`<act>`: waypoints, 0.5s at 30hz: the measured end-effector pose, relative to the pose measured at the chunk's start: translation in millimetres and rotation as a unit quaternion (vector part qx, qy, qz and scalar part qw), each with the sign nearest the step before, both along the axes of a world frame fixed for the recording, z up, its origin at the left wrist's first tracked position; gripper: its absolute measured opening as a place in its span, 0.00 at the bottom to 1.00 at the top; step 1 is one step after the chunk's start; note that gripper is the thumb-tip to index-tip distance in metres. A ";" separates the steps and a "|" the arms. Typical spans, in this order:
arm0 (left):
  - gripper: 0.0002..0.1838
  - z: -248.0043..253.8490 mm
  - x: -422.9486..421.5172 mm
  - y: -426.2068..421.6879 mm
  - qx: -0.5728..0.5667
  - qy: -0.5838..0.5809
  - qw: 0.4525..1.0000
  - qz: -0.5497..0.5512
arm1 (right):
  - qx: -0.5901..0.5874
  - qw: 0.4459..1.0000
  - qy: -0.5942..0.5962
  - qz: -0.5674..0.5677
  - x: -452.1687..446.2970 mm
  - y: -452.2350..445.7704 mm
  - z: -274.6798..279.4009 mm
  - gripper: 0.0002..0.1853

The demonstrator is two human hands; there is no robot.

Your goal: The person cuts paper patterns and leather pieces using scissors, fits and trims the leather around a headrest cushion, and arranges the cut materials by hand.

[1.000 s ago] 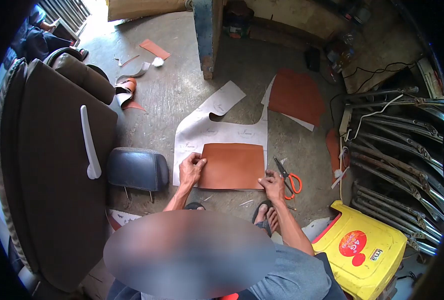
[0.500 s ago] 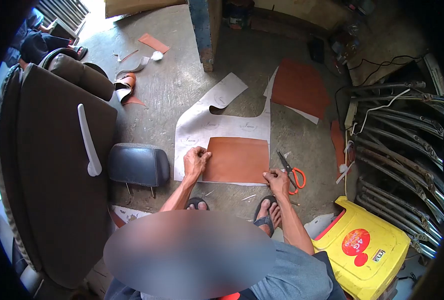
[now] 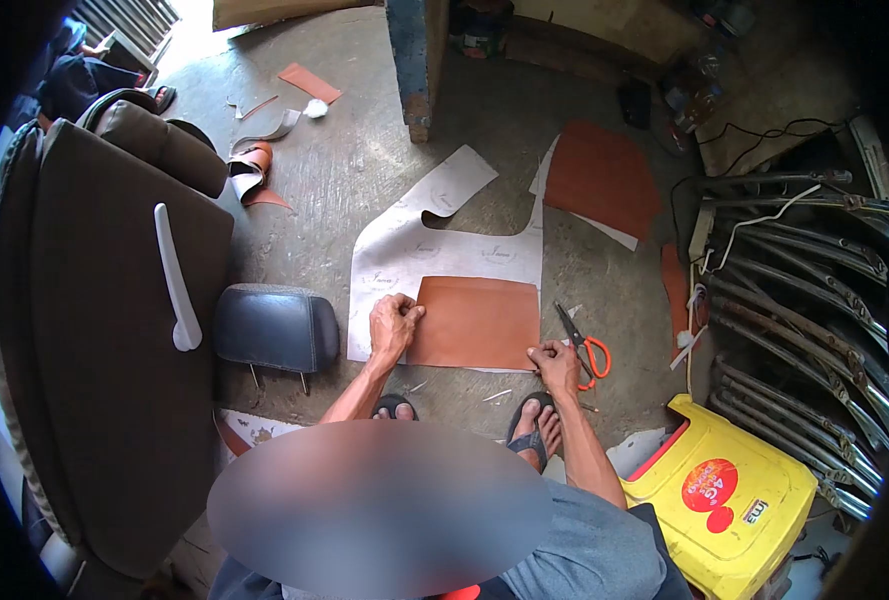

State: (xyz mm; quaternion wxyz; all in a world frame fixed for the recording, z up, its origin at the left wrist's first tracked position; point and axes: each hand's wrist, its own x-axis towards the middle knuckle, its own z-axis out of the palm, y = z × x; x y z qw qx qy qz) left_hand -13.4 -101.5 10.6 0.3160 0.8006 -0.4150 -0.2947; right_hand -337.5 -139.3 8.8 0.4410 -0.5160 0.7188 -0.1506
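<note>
A brown leather-like panel (image 3: 476,322) lies over the lower part of a larger white-backed sheet (image 3: 394,240) with faint printed marks. My left hand (image 3: 396,325) pinches the panel's left edge, fingers curled. At its lower right corner, my right hand (image 3: 554,365) grips the panel between thumb and fingers. Orange-handled scissors (image 3: 586,345) lie on the floor just beyond my right hand, blades pointing away from me. A dark padded headrest (image 3: 276,328) with two metal posts sits left of the sheet.
Another brown piece (image 3: 599,180) lies at the upper right over white material. A dark seat (image 3: 124,350) with a white lever stands at left. Metal frames (image 3: 804,290) are stacked at right above a yellow plastic stool (image 3: 724,500). A person's leg (image 3: 94,80) shows at upper left.
Almost nothing differs. The panel's lower edge sits very slightly nearer to me, and both hands keep their places on it.
</note>
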 end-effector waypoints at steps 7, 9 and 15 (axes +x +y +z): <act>0.11 -0.5 -3.7 -1.0 -0.019 -0.047 0.999 -0.011 | -0.076 0.995 0.054 0.028 -2.2 3.5 21.9 0.14; 0.11 -2.1 -3.8 1.0 -0.019 -0.051 0.999 -0.006 | -0.184 0.977 0.103 0.012 -7.6 6.0 26.9 0.12; 0.14 -1.5 0.2 -1.6 0.019 -0.042 0.999 0.002 | -0.278 0.942 0.159 0.098 -32.1 5.3 26.7 0.12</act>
